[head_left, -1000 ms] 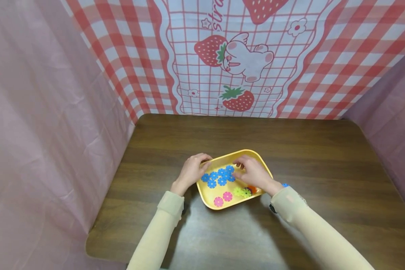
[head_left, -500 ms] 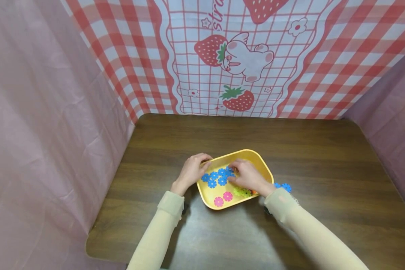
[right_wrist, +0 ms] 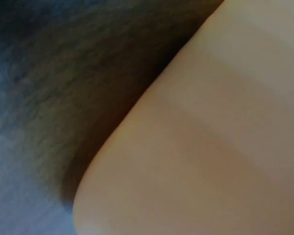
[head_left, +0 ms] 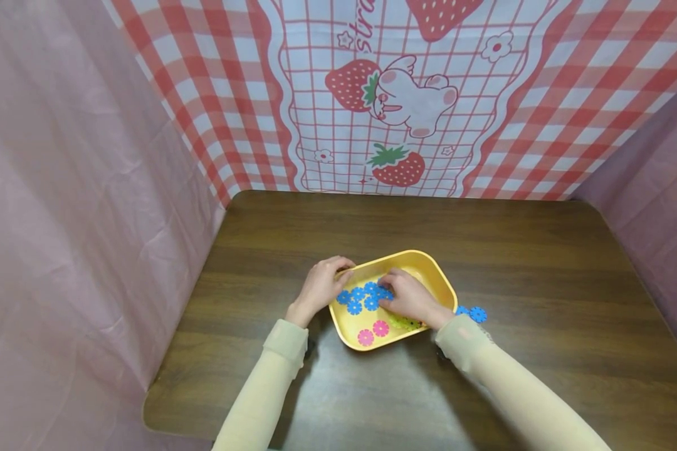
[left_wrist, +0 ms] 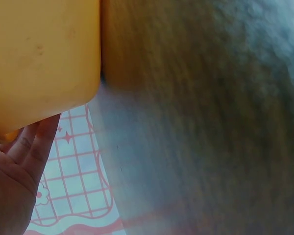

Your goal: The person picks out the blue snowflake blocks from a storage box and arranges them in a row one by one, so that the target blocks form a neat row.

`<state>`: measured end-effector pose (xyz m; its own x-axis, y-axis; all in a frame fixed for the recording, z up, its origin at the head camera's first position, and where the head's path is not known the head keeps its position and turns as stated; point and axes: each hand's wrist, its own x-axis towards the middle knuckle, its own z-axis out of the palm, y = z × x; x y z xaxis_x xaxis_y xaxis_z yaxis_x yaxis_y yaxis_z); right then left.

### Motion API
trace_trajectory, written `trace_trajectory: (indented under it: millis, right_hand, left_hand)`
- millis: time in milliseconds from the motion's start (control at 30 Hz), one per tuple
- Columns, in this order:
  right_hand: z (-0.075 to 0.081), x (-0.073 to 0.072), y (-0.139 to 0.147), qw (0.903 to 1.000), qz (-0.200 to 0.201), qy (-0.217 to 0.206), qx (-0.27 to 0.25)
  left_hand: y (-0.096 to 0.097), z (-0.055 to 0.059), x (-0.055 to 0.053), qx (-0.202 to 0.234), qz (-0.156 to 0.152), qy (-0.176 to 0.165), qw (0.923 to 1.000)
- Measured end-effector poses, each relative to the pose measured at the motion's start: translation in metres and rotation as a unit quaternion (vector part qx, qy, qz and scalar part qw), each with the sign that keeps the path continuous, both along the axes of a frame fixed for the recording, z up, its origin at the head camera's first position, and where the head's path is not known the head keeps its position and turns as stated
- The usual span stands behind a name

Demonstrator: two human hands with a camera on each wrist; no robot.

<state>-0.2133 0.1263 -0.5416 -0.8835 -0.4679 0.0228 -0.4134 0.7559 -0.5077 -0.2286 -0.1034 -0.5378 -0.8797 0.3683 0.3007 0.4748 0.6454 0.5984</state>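
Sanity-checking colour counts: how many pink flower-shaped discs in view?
2. One pink flower-shaped disc lies inside the yellow tray by its nearest corner; another lies just right of and beyond it. The right hand could hide more.

The tray (head_left: 350,322) sits on the table (head_left: 541,263). In it, a disc cluster (head_left: 372,303) lies left of centre, a disc pair (head_left: 365,337) in front; other discs (head_left: 403,322) lie at its front right. Outside, two discs (head_left: 477,314) lie right of it. The left hand (head_left: 320,285) is at its left rear rim, the right hand (head_left: 412,297) inside. Behind it hangs a cloth (head_left: 406,100).
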Motion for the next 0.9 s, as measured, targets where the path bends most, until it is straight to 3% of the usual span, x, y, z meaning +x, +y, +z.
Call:
trace_trajectory:
  millis: [433, 900]
  right_hand:
    - [-0.0043, -0.0023, -0.0013, 0.9999, 0.014, 0.008, 0.002]
    - [-0.0026, -0.0027, -0.0026, 1.0, 0.001, -0.002, -0.002]
  left_hand:
    - [0.0007, -0.0019, -0.0007, -0.002, 0.0, 0.005, 1.0]
    - [0.0001, -0.0009, -0.0003, -0.001, 0.002, -0.003, 1.0]
